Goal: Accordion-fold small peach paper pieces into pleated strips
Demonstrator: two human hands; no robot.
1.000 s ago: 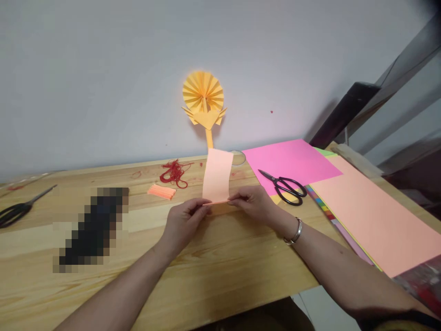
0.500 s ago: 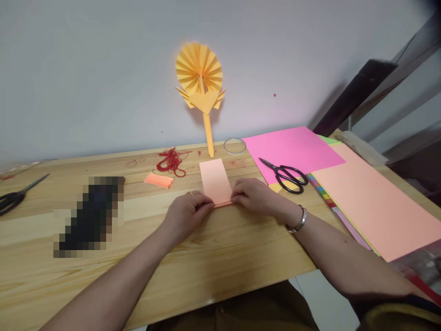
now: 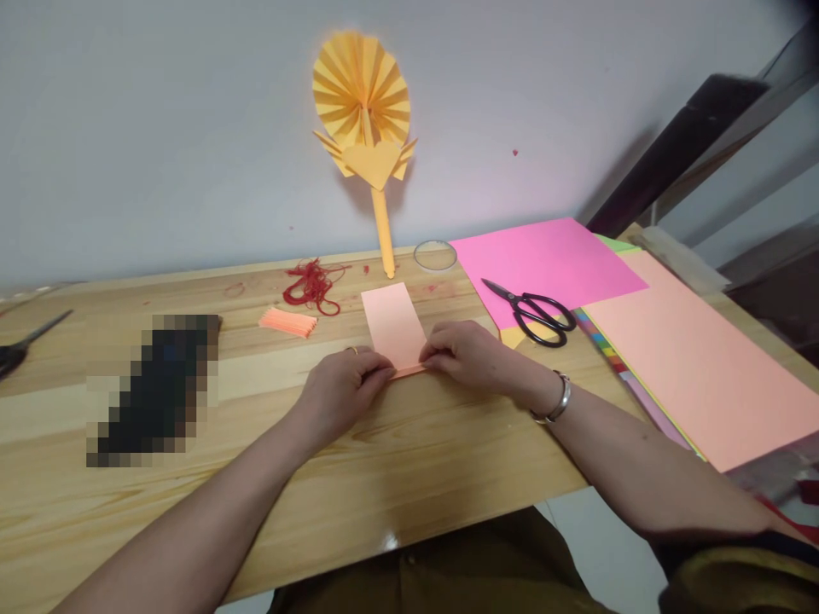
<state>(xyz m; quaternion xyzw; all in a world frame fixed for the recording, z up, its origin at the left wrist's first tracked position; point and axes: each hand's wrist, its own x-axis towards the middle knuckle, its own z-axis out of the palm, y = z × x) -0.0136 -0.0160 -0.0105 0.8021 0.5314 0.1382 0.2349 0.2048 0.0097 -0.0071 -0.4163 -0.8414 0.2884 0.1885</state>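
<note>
A strip of peach paper point(image 3: 395, 322) lies on the wooden table in front of me, its near edge folded up into a narrow band. My left hand point(image 3: 349, 384) pinches the left end of that fold. At the right end, my right hand point(image 3: 455, 351) pinches the same fold between thumb and fingers. To the left of the strip lies a small pleated peach paper point(image 3: 287, 322), folded into narrow ridges. Behind it is a tangle of red thread point(image 3: 313, 286). The fingertips cover both corners of the fold.
A yellow paper fan point(image 3: 362, 89) leans against the wall. Black-handled scissors point(image 3: 543, 317) rest partly on a pink sheet point(image 3: 543, 256), beside a peach sheet point(image 3: 704, 358). A clear ring point(image 3: 436, 255) lies near the wall. Other scissors point(image 3: 19, 354) and a blurred-out dark object point(image 3: 157, 388) are left.
The camera view has shifted slightly, so the scene sits a little higher in the picture. Both hands keep their pinch on the peach strip's fold, with little other visible change.
</note>
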